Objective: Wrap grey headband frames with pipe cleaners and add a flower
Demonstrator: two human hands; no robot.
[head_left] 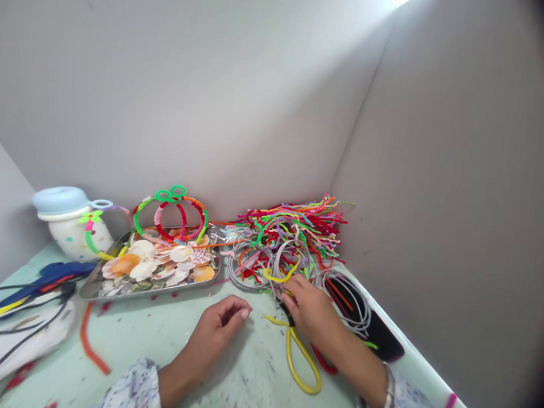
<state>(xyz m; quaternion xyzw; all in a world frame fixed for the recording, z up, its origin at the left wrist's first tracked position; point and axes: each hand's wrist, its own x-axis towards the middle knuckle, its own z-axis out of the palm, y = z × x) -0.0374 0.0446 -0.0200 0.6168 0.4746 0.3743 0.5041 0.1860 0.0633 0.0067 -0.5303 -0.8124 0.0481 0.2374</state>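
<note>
My right hand (310,306) is over the pliers, fingers closed around something near a bent yellow pipe cleaner (282,277); what exactly it grips is hidden. Below it the pliers' yellow handle (310,388) and red handle (324,362) lie on the table. My left hand (218,327) rests on the table to the left, its fingers curled in, and whether they hold anything is hidden. Rings of grey wire (249,280) lie just beyond my right hand, in front of a pile of colourful pipe cleaners (298,226).
A metal tray (162,294) holds shells, with pipe-cleaner hoops (204,216) on it. At the left stand a white jar with a blue lid (64,201) and a white bag (39,344). A black phone-like slab (386,336) and more wire (358,302) lie right.
</note>
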